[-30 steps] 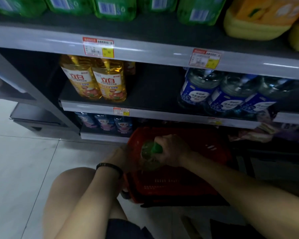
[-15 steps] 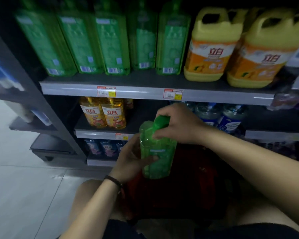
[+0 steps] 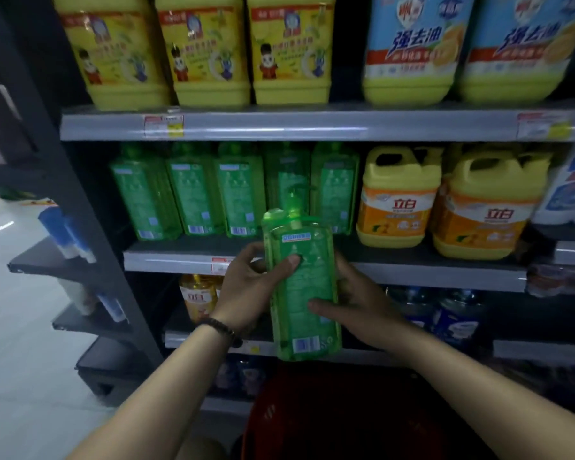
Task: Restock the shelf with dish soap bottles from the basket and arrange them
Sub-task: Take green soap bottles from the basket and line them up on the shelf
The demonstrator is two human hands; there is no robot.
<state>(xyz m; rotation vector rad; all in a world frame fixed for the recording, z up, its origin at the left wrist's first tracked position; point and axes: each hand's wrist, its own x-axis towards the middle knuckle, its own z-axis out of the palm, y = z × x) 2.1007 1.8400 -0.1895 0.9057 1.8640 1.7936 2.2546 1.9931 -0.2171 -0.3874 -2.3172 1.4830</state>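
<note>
Left hand (image 3: 246, 287) and right hand (image 3: 359, 307) are gripping one green bottle (image 3: 301, 293); the shelf (image 3: 166, 260) just above them is awaiting it, placing and arranging remaining.

Dimly lit throughout. Pale glossy floor (image 3: 20, 376) at left, with a bright streak of reflected light. Dark grey upright (image 3: 77, 200) slanting across, with small dark side shelves (image 3: 30, 260) jutting leftward.

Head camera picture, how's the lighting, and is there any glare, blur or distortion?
Head view: dim overall, the red basket nearly lost in shadow; glare streaks along the grey shelf edge; wide-angle bowing slants straight lines at the borders; the green bottle is fairly sharp, the price tag smeared unreadable.
</note>
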